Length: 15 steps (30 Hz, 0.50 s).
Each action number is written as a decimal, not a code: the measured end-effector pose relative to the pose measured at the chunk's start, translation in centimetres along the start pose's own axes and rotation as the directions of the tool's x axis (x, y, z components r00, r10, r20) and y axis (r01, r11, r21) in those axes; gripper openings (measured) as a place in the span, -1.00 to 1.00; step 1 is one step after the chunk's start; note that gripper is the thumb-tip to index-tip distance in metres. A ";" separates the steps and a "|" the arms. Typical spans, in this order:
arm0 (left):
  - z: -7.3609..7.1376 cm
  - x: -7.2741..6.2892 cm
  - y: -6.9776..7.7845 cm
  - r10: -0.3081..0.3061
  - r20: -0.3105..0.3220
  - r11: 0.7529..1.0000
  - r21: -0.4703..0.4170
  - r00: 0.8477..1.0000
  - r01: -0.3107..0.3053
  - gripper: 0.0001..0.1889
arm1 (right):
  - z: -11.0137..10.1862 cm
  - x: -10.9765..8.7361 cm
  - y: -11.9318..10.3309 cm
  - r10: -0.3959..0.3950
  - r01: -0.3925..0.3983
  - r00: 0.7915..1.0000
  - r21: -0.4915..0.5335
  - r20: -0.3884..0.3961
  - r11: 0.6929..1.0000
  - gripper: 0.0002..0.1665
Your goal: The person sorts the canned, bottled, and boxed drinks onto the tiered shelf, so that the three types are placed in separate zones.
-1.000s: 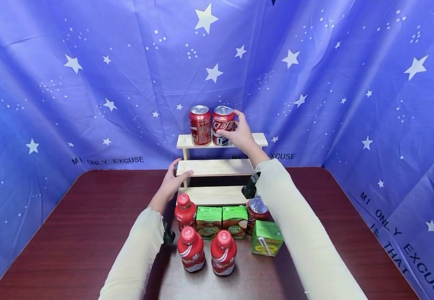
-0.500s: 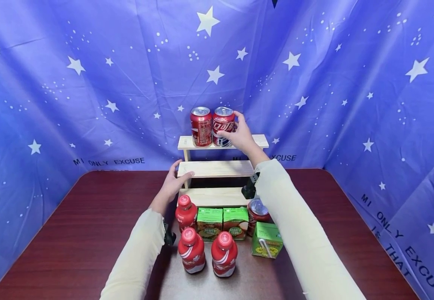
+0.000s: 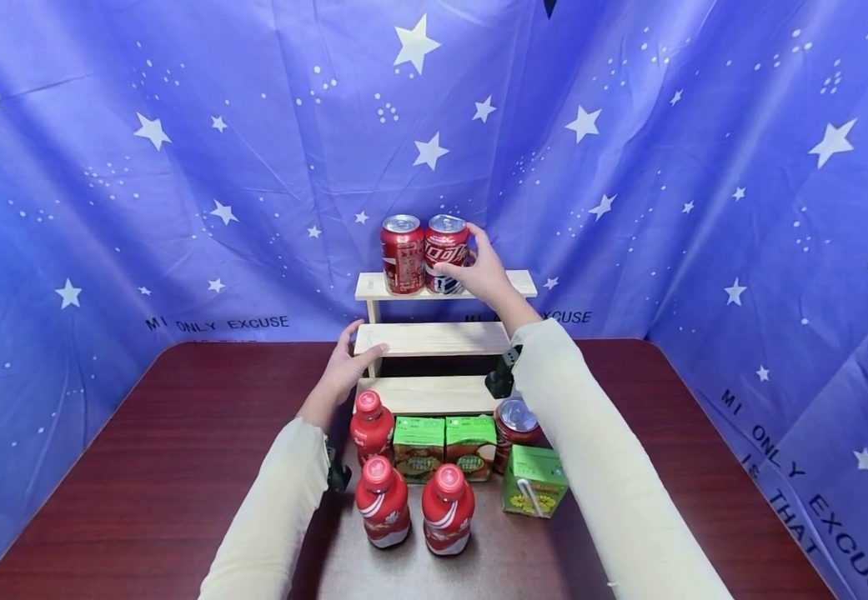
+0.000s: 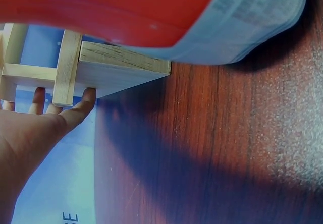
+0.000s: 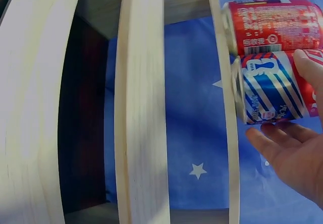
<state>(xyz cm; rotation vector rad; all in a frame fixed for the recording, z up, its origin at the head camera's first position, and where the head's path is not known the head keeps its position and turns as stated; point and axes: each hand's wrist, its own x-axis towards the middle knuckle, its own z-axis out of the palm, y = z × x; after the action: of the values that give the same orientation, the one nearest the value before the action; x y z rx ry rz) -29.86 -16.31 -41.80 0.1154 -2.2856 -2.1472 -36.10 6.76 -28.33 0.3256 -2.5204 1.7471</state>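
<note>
Red soda can, one of three in sight, stands upright on the top tier of the wooden rack, gripped by the right hand. A second can stands just beside it on that tier; the third can is on the counter, near the rack's front right end. The left hand holds the rack's left end, thumb on the middle of its three tiers. Before the rack stand three green cartons, two side by side and one farther out, rightward, and three red bottles, one near its left end, two farther out.
</note>
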 end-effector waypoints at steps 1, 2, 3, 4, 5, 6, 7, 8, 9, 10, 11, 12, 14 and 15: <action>0.0 -0.2 0.3 -0.005 0.006 1.000 -0.011 1.000 0.005 -0.18 | -0.1 0.0 -0.1 -0.002 0.002 1.000 -0.004 0.000 1.000 0.09; 0.0 -0.4 0.5 -0.009 0.014 1.000 -0.019 1.000 0.010 -0.18 | -0.2 -0.1 -0.1 0.000 0.000 1.000 -0.010 0.000 1.000 0.10; 0.0 -0.4 0.6 -0.011 0.016 1.000 -0.028 1.000 0.012 -0.18 | -0.2 -0.1 -0.2 0.003 -0.003 1.000 -0.010 0.000 1.000 0.10; 0.0 -0.4 0.6 -0.012 0.018 0.999 -0.033 1.000 0.012 -0.18 | -0.3 -0.1 -0.2 0.004 -0.004 1.000 -0.011 0.001 1.000 0.11; 0.0 -0.3 0.5 -0.012 0.016 0.999 -0.044 1.000 0.013 -0.18 | -0.4 -0.2 -0.3 0.007 -0.007 1.000 -0.015 0.001 1.000 0.12; -0.1 -0.2 0.3 -0.009 0.014 0.999 -0.038 1.000 0.009 -0.18 | -0.5 -0.2 -0.3 0.009 -0.009 1.000 -0.014 0.001 1.000 0.12; -0.1 0.0 0.1 -0.006 0.009 0.999 -0.040 1.000 0.006 -0.18 | -0.6 -0.3 -0.4 0.013 -0.013 1.000 -0.017 0.000 1.000 0.12; -0.1 0.2 -0.2 -0.002 0.006 0.999 -0.033 1.000 0.002 -0.18 | -0.7 -0.4 -0.4 0.018 -0.018 1.000 -0.022 -0.002 1.000 0.11; -0.1 0.4 -0.5 0.004 0.000 1.000 -0.026 1.000 -0.004 -0.18 | -0.7 -0.5 -0.4 0.019 -0.020 1.000 -0.026 -0.005 0.999 0.10; -0.1 0.5 -0.8 0.011 -0.004 1.000 -0.022 1.000 -0.012 -0.19 | -0.8 -0.7 -0.4 0.021 -0.021 1.000 -0.038 -0.009 0.999 0.08; 0.0 0.6 -1.0 0.020 -0.008 1.000 -0.019 1.000 -0.020 -0.19 | -1.0 -0.8 -0.4 0.026 -0.026 1.000 -0.054 -0.013 0.998 0.06; 0.0 0.7 -1.1 0.028 -0.010 1.000 -0.011 1.000 -0.028 -0.19 | -1.1 -0.9 -0.4 0.025 -0.026 1.000 -0.072 -0.016 0.997 0.04; 0.0 0.7 -1.2 0.035 -0.014 0.999 -0.010 0.999 -0.035 -0.20 | -1.3 -1.1 -0.2 0.024 -0.026 1.000 -0.106 -0.020 0.994 0.00; 0.0 0.7 -1.2 0.035 -0.020 0.999 -0.008 0.999 -0.035 -0.20 | -1.4 -1.2 -0.1 0.023 -0.025 1.000 -0.122 -0.020 0.992 -0.02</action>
<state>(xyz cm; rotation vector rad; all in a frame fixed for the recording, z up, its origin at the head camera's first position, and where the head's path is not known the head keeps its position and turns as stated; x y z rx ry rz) -30.49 -16.43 -43.04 0.0961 -2.2505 -2.1292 -34.99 8.23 -27.95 0.2720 -2.6138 1.5863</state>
